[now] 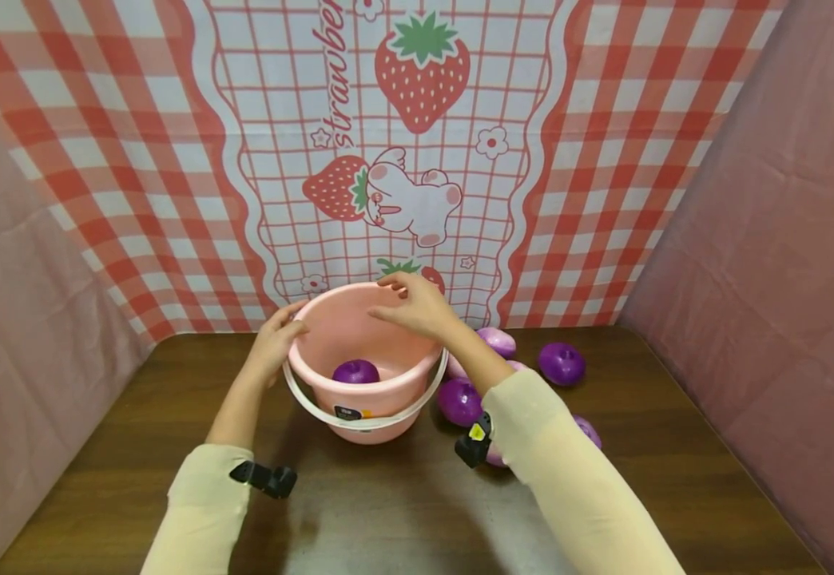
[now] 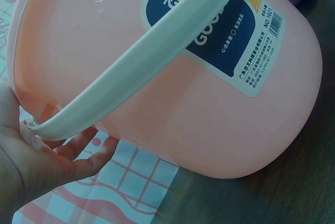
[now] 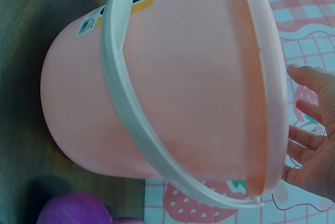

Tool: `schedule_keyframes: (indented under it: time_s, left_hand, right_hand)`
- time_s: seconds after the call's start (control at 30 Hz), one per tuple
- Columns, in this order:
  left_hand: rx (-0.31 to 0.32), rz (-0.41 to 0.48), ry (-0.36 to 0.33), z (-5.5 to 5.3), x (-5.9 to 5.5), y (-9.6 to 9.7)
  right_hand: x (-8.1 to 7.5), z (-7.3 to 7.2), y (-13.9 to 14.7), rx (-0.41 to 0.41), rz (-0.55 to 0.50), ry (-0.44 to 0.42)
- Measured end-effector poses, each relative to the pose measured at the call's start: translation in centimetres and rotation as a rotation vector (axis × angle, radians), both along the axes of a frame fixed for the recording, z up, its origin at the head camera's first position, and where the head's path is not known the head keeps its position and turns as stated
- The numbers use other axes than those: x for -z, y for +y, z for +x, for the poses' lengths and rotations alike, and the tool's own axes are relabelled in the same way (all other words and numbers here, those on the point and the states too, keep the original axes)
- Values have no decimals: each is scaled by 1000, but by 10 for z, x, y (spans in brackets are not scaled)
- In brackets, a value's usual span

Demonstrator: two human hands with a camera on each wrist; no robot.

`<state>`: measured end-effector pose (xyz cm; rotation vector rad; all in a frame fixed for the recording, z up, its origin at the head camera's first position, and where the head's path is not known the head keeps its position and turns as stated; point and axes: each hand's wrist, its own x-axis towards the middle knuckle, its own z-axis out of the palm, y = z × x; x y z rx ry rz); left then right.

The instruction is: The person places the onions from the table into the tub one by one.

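Note:
A pink bucket with a white handle stands on the table, its mouth facing up toward the head camera. Inside it lies one glossy purple onion. My left hand grips the left side of the rim, thumb over the edge and fingers against the outside. In the left wrist view the handle's pivot sits right by that hand. Over the bucket's far right rim is my right hand, its fingers spread and holding nothing. The right wrist view shows its fingertips beside the rim.
Several purple and pale pink onions lie right of the bucket, some partly hidden by my right forearm. A checked strawberry cloth hangs behind the brown table. Pink cloth walls off both sides.

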<state>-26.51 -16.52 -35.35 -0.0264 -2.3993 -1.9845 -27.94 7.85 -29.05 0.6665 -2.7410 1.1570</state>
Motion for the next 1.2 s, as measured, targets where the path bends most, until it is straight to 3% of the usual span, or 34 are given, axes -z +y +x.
schedule_keyframes:
  time_s: [0.23, 0.6, 1.2]
  left_hand:
    - [-7, -14, 8, 0, 0, 0]
    - [9, 10, -9, 0, 0, -1]
    - [7, -10, 3, 2, -2, 0]
  right_hand:
    - [-3, 0, 9, 13, -24, 25]
    - [-6, -1, 29, 21, -98, -31]
    - [-9, 4, 66, 121, 16, -45]
